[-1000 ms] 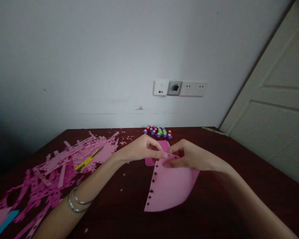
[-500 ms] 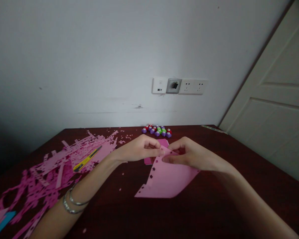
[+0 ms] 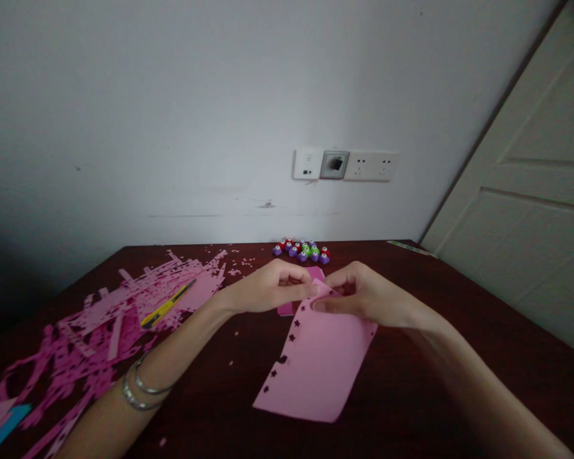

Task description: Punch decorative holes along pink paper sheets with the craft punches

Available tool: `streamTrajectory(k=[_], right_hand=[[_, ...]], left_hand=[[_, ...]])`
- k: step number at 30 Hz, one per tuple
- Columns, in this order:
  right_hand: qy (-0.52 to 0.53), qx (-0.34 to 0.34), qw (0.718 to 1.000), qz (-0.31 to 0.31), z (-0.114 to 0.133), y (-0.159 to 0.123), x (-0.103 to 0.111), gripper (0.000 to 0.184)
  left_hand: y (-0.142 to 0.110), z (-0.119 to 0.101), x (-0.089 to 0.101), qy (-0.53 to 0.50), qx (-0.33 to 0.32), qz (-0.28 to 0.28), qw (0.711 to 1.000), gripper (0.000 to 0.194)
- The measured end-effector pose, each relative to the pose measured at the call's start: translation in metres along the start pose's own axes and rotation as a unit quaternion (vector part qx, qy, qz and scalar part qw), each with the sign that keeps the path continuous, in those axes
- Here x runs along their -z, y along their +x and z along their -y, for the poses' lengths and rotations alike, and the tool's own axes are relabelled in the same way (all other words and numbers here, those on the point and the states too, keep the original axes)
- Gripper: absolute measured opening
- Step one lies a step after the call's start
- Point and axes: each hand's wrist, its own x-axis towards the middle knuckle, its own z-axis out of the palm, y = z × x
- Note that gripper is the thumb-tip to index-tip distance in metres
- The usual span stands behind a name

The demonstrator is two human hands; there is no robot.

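Note:
A sheet of pink paper (image 3: 325, 363) hangs from both my hands over the table, with small flower-shaped holes along its left edge and a notch in that edge. My left hand (image 3: 282, 285) pinches the top left corner between thumb and fingers. Close beside it, my right hand (image 3: 356, 294) grips the top edge, thumb on the front. Behind the hands, partly hidden, lies a stack of darker pink paper (image 3: 286, 308). Beyond it stand several small red, purple and green craft punches (image 3: 303, 250).
Perforated pink paper strips (image 3: 100, 338) heap on the table's left side, a yellow utility knife (image 3: 167, 305) on top. A blue-edged item (image 3: 7, 427) sits at the lower left corner. Tiny paper cutouts (image 3: 236, 271) are scattered about. A wall with sockets (image 3: 368, 167) rises behind the table (image 3: 459, 306).
The sheet's lower part has swung left and now hangs straighter, showing a notch in its left edge. Both hands keep hold of the top and have barely shifted.

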Motion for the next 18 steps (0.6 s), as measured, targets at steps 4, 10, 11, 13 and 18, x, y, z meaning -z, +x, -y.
streamTrajectory(k=[4, 10, 11, 13, 18], right_hand=[[-0.005, 0.003, 1.0, -0.015, 0.0013, -0.0003, -0.0022, 0.036], [-0.002, 0.004, 1.0, -0.018, 0.0035, -0.001, -0.0022, 0.035], [0.004, 0.005, 1.0, -0.017, 0.0039, -0.0013, -0.002, 0.035], [0.02, 0.008, 1.0, -0.011, 0.0048, -0.0017, -0.002, 0.035], [0.054, 0.005, 0.998, -0.01, 0.0071, -0.0027, -0.0036, 0.034]], left_hand=[[-0.001, -0.0025, -0.0006, 0.031, 0.004, -0.004, 0.999, 0.035], [-0.0006, -0.0003, -0.0025, 0.004, -0.013, 0.002, 1.0, 0.031], [-0.0005, 0.0004, -0.0027, -0.006, -0.018, 0.005, 1.0, 0.03], [-0.0003, 0.0015, -0.0031, -0.023, -0.023, 0.007, 0.999, 0.029], [0.0007, 0.0018, -0.0045, -0.048, -0.013, 0.002, 0.999, 0.03]])
